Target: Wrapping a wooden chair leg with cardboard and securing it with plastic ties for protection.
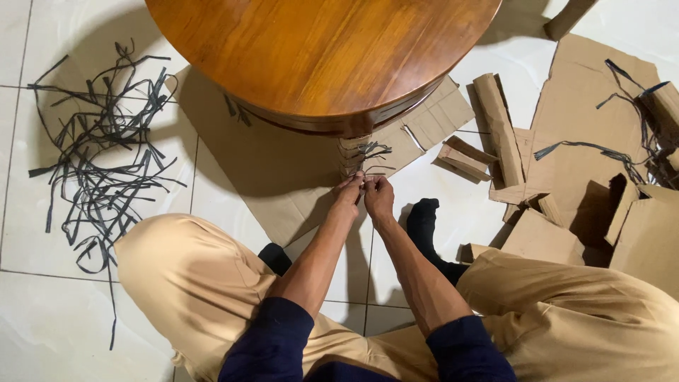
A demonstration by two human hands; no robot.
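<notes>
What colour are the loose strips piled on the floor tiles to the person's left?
The strips are black, seen best in the head view against the pale tiles.

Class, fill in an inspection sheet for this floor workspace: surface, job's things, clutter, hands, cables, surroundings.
Surface: white tiled floor, partly under flat cardboard sheet.
Job's things: cardboard-wrapped table leg with black straps round it.
Clutter: loose black strap pile at left; cardboard offcuts at right.
Hands: left hand and right hand side by side at the wrapped leg, fingers pinched on a strap.
Cables: nothing seen.
Surroundings: round wooden table above; seated person's tan trousers and black socks.
</notes>
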